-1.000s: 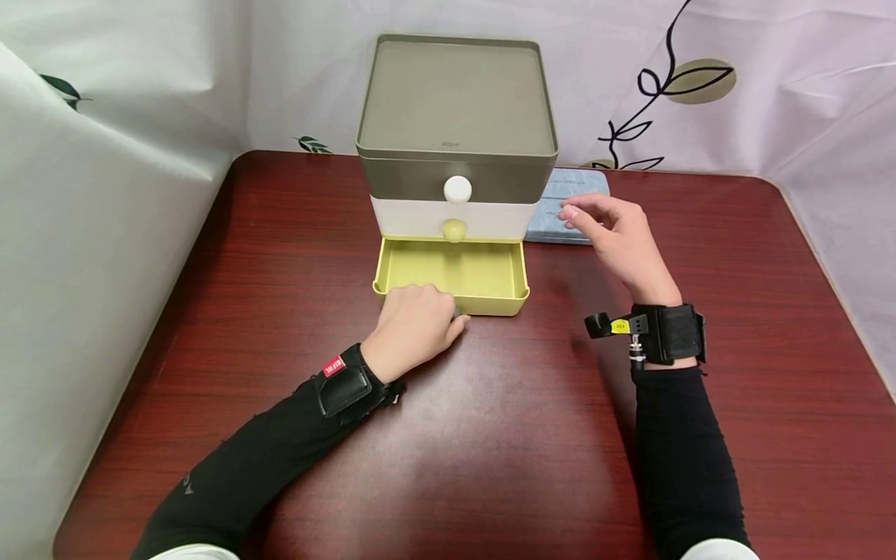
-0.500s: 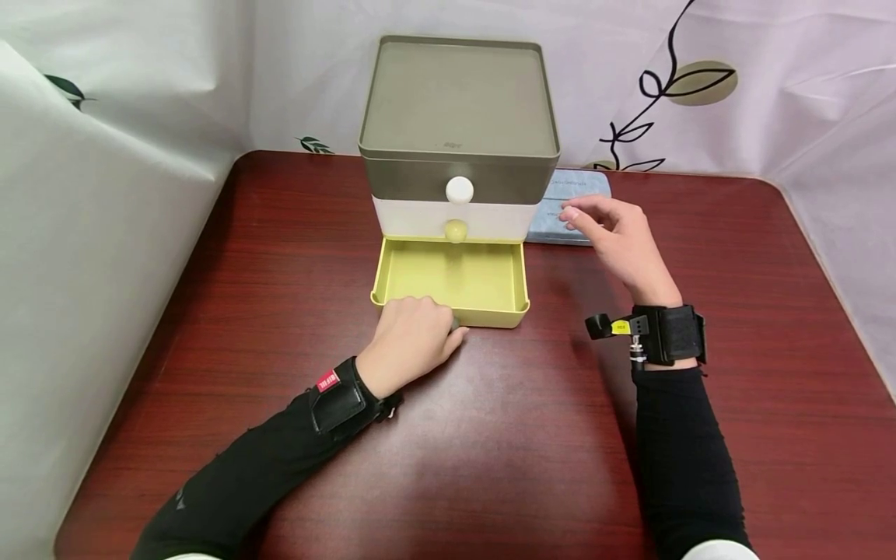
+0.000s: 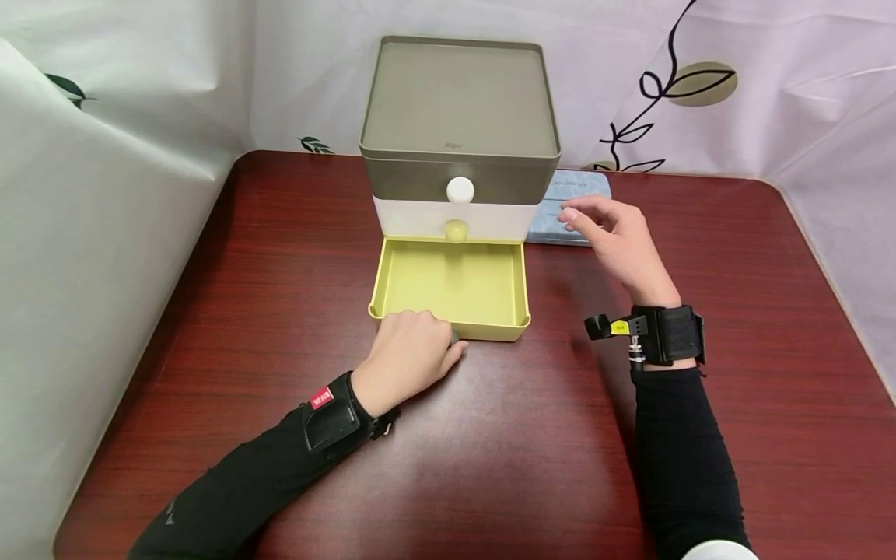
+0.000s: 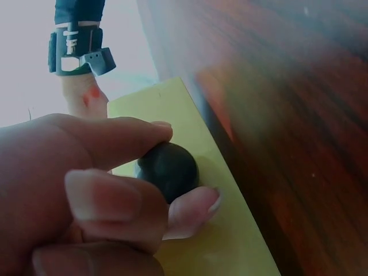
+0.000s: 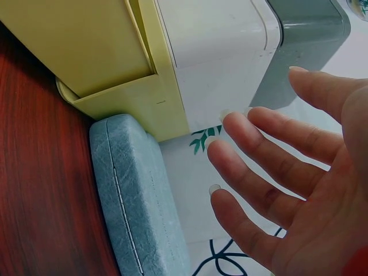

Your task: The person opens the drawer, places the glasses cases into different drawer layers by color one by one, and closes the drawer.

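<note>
A drawer box of stacked tiers stands at the back of the table, grey on top, white in the middle, yellow at the bottom. Its yellow bottom drawer is pulled out and holds nothing I can see. My left hand pinches the dark round knob on that drawer's front between thumb and finger. To the right of the box my right hand hovers with loosely bent fingers, holding nothing. In the right wrist view, a blue-grey hinged case lies beside the box, near the right hand's fingers.
A white knob and a yellow knob stick out from the upper drawers. The dark red table reaches to white patterned cloth at the back and sides.
My left hand has moved toward me, drawing the yellow drawer farther out of the box. The right hand has stayed in place.
</note>
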Action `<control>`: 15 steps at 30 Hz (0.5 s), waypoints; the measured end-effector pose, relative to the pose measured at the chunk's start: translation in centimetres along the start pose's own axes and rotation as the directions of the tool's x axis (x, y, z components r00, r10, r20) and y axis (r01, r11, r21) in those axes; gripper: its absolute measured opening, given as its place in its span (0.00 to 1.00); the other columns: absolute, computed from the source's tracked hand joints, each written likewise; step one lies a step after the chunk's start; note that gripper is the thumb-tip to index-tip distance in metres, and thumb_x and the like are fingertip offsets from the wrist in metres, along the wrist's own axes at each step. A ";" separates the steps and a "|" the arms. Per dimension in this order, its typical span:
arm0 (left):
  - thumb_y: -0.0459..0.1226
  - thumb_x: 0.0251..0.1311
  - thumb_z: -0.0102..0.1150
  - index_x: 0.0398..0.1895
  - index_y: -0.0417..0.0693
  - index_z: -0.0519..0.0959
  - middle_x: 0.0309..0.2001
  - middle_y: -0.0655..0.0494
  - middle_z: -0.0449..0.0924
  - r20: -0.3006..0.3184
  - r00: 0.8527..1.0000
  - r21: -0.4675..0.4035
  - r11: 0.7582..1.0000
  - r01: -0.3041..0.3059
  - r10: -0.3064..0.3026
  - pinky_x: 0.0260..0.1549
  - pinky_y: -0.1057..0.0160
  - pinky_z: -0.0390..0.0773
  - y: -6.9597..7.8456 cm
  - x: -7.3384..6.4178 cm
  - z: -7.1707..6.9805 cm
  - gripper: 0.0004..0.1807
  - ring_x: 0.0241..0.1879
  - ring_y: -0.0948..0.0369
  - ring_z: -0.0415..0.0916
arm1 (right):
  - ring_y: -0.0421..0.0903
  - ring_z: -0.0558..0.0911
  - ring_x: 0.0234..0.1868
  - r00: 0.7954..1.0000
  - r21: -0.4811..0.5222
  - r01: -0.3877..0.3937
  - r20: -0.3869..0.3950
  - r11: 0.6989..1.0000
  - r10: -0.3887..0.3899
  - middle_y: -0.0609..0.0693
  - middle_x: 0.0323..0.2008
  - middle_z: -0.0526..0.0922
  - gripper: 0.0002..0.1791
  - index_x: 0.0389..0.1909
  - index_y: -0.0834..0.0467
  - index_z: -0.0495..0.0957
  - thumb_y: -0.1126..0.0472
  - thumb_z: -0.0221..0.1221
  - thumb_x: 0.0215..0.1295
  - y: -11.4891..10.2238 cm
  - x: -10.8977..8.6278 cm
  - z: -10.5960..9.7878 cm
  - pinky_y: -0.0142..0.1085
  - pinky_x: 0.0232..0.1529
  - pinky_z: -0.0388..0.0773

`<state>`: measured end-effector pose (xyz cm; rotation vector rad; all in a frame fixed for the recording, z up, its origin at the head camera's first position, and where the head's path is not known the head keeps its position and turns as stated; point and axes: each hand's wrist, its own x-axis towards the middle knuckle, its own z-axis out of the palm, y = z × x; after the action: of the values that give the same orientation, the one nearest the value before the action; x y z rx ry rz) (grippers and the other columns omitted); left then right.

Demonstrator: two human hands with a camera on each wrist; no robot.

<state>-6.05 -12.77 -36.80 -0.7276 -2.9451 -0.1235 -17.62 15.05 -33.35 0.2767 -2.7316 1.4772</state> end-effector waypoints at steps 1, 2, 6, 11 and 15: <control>0.53 0.59 0.59 0.07 0.54 0.71 0.12 0.58 0.70 -0.002 1.000 -0.001 1.000 -0.003 0.003 0.07 0.58 0.59 0.1 -0.1 0.0 0.26 0.11 0.56 0.67 | 0.42 0.81 0.44 1.000 0.000 0.000 -0.001 1.000 0.000 0.44 0.41 0.84 0.19 0.53 0.52 0.80 0.47 0.60 0.65 0.0 0.0 0.0 0.29 0.43 0.72; 0.53 0.59 0.59 0.07 0.54 0.71 0.12 0.58 0.70 -0.005 1.000 -0.003 1.000 -0.006 0.006 0.08 0.58 0.59 0.1 -0.1 0.0 0.25 0.11 0.56 0.67 | 0.42 0.81 0.44 1.000 -0.001 -0.001 -0.001 1.000 0.001 0.43 0.40 0.84 0.19 0.52 0.52 0.80 0.47 0.60 0.65 0.0 0.0 0.0 0.29 0.43 0.72; 0.53 0.59 0.59 0.06 0.54 0.70 0.11 0.59 0.69 -0.013 1.000 -0.001 1.000 -0.020 0.020 0.08 0.58 0.60 0.3 -0.5 0.0 0.26 0.11 0.57 0.66 | 0.43 0.81 0.44 1.000 -0.009 -0.001 -0.003 1.000 0.001 0.39 0.38 0.83 0.19 0.52 0.52 0.80 0.47 0.59 0.65 0.0 0.0 0.0 0.28 0.42 0.71; 0.54 0.60 0.58 0.06 0.55 0.68 0.11 0.60 0.68 -0.006 1.000 0.012 1.000 -0.029 0.029 0.07 0.58 0.61 0.6 -0.8 0.0 0.27 0.11 0.58 0.65 | 0.43 0.81 0.44 1.000 -0.013 0.001 -0.001 1.000 -0.001 0.44 0.41 0.84 0.19 0.52 0.52 0.80 0.47 0.59 0.65 0.0 0.0 0.0 0.28 0.42 0.71; 0.53 0.60 0.58 0.06 0.56 0.68 0.10 0.60 0.68 -0.010 0.999 0.015 0.999 -0.033 0.033 0.07 0.58 0.59 0.7 -1.1 0.0 0.27 0.10 0.58 0.65 | 0.43 0.81 0.45 1.000 -0.014 0.001 0.001 1.000 -0.001 0.48 0.43 0.84 0.19 0.52 0.52 0.80 0.47 0.59 0.65 0.0 0.1 0.1 0.28 0.42 0.71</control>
<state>-4.70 -12.65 -36.89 -0.7709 -2.9193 -0.1017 -17.70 15.01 -33.39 0.2783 -2.7416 1.4577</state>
